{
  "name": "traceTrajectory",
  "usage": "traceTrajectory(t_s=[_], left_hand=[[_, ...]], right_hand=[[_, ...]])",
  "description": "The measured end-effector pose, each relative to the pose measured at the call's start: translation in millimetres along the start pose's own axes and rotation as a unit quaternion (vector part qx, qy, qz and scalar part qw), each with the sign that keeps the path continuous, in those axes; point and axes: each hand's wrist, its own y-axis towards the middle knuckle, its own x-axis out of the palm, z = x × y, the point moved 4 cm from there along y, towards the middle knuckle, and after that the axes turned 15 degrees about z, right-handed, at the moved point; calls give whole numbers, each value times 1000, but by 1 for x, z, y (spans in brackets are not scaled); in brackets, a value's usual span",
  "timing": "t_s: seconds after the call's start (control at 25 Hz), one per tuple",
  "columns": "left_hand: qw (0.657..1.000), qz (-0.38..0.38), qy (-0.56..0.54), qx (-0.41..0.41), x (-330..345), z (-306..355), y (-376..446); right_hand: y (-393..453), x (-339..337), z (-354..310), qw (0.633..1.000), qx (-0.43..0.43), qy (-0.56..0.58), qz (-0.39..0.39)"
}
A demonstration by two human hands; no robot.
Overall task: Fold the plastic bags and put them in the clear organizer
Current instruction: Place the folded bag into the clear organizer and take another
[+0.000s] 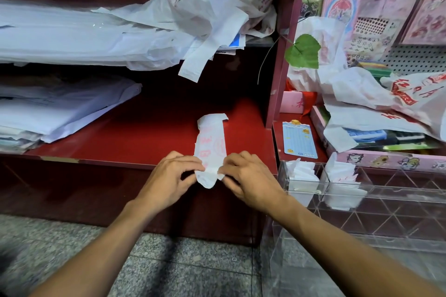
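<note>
Several loose bags (212, 14) overhead

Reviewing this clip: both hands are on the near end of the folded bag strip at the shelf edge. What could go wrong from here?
1. The bag strip is pinched only at its near end by the left hand and right hand; its far end lies free and may spring open.
2. That near end overhangs the red shelf edge, so it could slip to the floor.
3. The clear organizer compartments nearest already hold folded bags; a loose fold may not fit.

Dim, uneven indoor light; the upper left of the frame sinks into black shadow, edges bow with wide-angle distortion, slightly soft throughout.
</note>
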Motion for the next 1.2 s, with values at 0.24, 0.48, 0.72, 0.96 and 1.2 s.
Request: traceTrajectory(t_s=[0.24, 0.48, 0.72, 0.96, 1.2], left_hand=[[987, 1, -101, -124, 1, -1, 5], [960, 16, -141, -242, 3, 0, 10], [938, 61, -108, -322, 16, -2, 11], [979, 58, 10, -195, 12, 5, 11], [991, -57, 91, -78, 19, 2, 4]], right_hand=[[12, -3, 13, 955, 222, 192, 50], [21, 2, 19, 881, 369, 290, 64], [27, 9, 22, 876, 404, 259, 51], [35, 9, 25, 908, 378, 178, 22], [34, 4, 20, 957, 265, 112, 30]])
